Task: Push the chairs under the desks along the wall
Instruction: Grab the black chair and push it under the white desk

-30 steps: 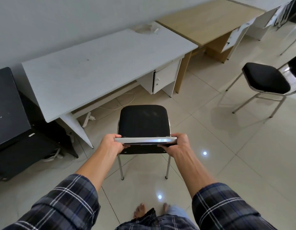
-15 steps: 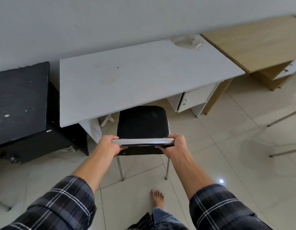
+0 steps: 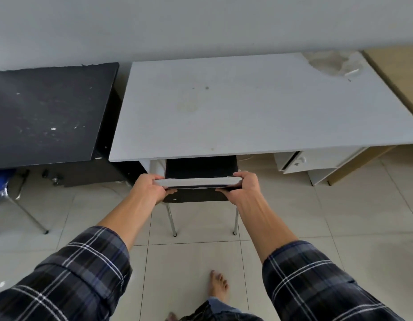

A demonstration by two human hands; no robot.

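A black chair (image 3: 200, 167) with chrome legs stands in front of me, most of its seat hidden under the white desk (image 3: 247, 107) against the wall. Only the rear strip of the seat, the backrest top and the two back legs show. My left hand (image 3: 152, 188) grips the left end of the backrest's top edge. My right hand (image 3: 243, 187) grips its right end. Both arms are stretched forward in plaid sleeves.
A black desk (image 3: 45, 112) stands left of the white one, with another chair's metal legs (image 3: 27, 212) at the far left. A white drawer unit (image 3: 316, 163) hangs under the white desk's right side. A wooden desk (image 3: 400, 72) adjoins at right. My bare foot (image 3: 218, 286) is on the tiled floor.
I have stepped closer to the wall and the chair has slid forward, so its seat has gone from fully exposed to mostly under the white desk. Both hands have kept their grip.
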